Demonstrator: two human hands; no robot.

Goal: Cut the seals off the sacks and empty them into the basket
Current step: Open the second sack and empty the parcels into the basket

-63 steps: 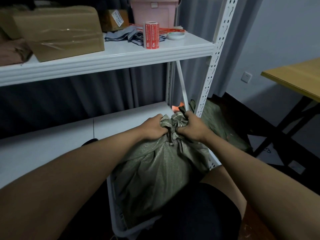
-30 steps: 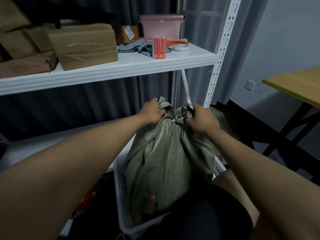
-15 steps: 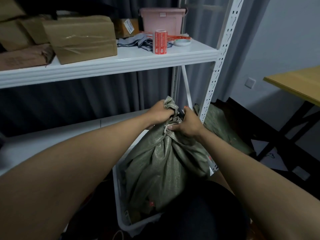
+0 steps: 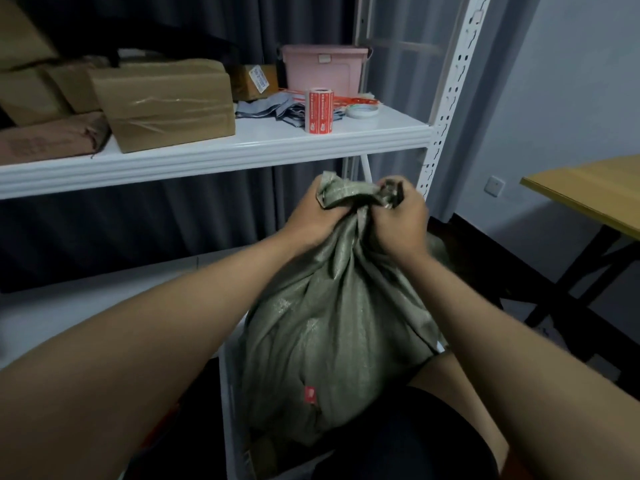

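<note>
Both hands, left hand (image 4: 309,218) and right hand (image 4: 401,220), grip sack (image 4: 332,327) neck.

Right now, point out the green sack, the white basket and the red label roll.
green sack (image 4: 332,327), head view, on its bulging woven side.
white basket (image 4: 228,403), head view, on its left rim.
red label roll (image 4: 320,111), head view, on its printed side.

**Sack held at neck over basket**

The green woven sack (image 4: 332,327) stands upright in the white basket (image 4: 230,403). The left hand (image 4: 308,220) and right hand (image 4: 401,223) both grip its bunched neck. Above and behind the sack, a white shelf (image 4: 221,154) carries cardboard boxes (image 4: 166,102), a red label roll (image 4: 320,110) and a pink bin (image 4: 323,69).
</note>
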